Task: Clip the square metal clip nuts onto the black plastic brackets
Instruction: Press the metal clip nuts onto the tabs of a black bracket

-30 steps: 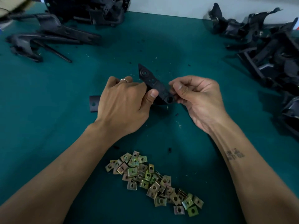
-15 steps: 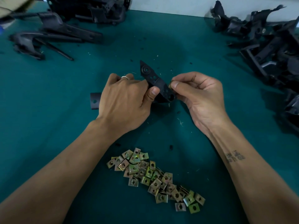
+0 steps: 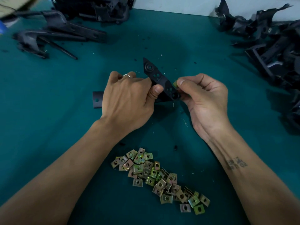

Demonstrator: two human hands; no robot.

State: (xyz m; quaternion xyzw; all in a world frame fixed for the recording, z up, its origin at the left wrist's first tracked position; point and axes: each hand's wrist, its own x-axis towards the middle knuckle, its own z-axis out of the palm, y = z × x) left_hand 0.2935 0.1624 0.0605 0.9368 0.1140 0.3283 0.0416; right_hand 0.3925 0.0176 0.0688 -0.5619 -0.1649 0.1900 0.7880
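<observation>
My left hand grips a black plastic bracket in the middle of the green table, thumb on its front face. One flat end of the bracket sticks out to the left of that hand. My right hand pinches a yellowish metal clip nut between thumb and forefinger, right at the bracket's near right edge. Whether the nut sits on the edge is hidden by my fingers. A heap of several loose clip nuts lies on the table between my forearms.
A pile of black brackets fills the right side of the table. More black parts lie at the far left and back. The green table surface carries small black and pale crumbs.
My right hand has drawn slightly to the right, and the clip nut now shows at its fingertips beside the bracket edge. My left hand keeps its hold on the bracket.
</observation>
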